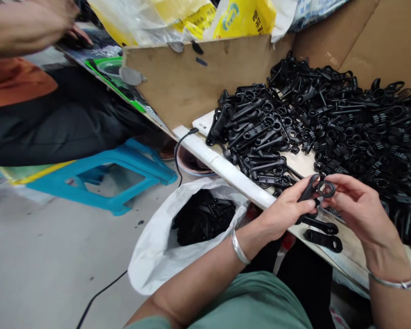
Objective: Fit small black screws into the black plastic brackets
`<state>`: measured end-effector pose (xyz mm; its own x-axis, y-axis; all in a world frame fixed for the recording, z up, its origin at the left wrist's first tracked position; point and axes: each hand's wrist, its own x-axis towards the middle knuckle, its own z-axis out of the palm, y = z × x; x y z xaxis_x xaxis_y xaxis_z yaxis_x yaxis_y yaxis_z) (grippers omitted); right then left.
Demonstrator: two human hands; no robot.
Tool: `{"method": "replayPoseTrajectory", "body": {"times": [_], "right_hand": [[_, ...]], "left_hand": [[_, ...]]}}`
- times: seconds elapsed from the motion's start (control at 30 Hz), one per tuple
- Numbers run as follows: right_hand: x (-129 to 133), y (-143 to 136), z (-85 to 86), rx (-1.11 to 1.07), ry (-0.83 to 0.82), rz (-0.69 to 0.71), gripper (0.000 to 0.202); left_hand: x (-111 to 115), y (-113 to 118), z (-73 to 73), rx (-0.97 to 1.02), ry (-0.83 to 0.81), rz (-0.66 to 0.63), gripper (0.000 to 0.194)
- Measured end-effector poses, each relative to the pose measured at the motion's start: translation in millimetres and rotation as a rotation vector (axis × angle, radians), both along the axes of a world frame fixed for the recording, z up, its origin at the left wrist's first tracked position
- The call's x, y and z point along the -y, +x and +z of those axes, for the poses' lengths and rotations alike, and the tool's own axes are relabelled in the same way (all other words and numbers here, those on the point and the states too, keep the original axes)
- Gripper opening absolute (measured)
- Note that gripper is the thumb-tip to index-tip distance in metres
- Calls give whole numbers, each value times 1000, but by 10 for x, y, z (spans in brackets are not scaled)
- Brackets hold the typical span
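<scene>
Worktable: pale top (301, 162) with a white front edge, backed on the far side by cardboard (383, 50); black plastic parts (359, 128) are heaped across its right side.
Left hand (289, 205): grasping a black lever-like part (307, 191) between thumb and fingers.
Right hand (359, 205): fingertips pinching a black ring (332, 188) at the lever's end; whether the two are joined, I cannot tell.
Held pieces: over the table's near edge, between the hands, with a loose black link (324, 241) on the tabletop just below.
Drop risk: the ring is small and lightly pinched, so a slip could send it to the floor or among the parts in the white sack (157, 246).
Edge risk: a forearm brushing the loose link might knock it off.
Yellow bag (243, 20): a blue-green logo and dark characters, turned sideways, not surely legible.
Blue-and-white bag (317, 11): blue lettering, too oblique to read.
</scene>
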<state>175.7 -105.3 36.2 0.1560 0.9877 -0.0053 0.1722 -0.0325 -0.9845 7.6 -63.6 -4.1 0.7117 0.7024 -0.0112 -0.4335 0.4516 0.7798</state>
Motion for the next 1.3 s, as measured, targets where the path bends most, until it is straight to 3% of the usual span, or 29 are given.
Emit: {"method": "replayPoseTrajectory", "body": {"times": [0.2,0.33,0.63,0.87,1.1,1.3], "right_hand": [[125,-52,-96,491,198,-153,22],[231,-93,-155,804,380,-243,25],[380,-272,-295,706,298,-481,17],[491,-315,-317,589,295,-350,30],[455,-216,-304,797,467,-350,32],[427,-210,-227,894,546,-270,39]], "left_hand": [[98,43,44,-22,-11,6,53],[166,76,43,15,-11,2,53],[277,166,28,-59,88,133,42],[294,173,27,-69,32,212,37],[314,174,-15,47,-6,98,47],[292,159,-7,-56,73,141,58]]}}
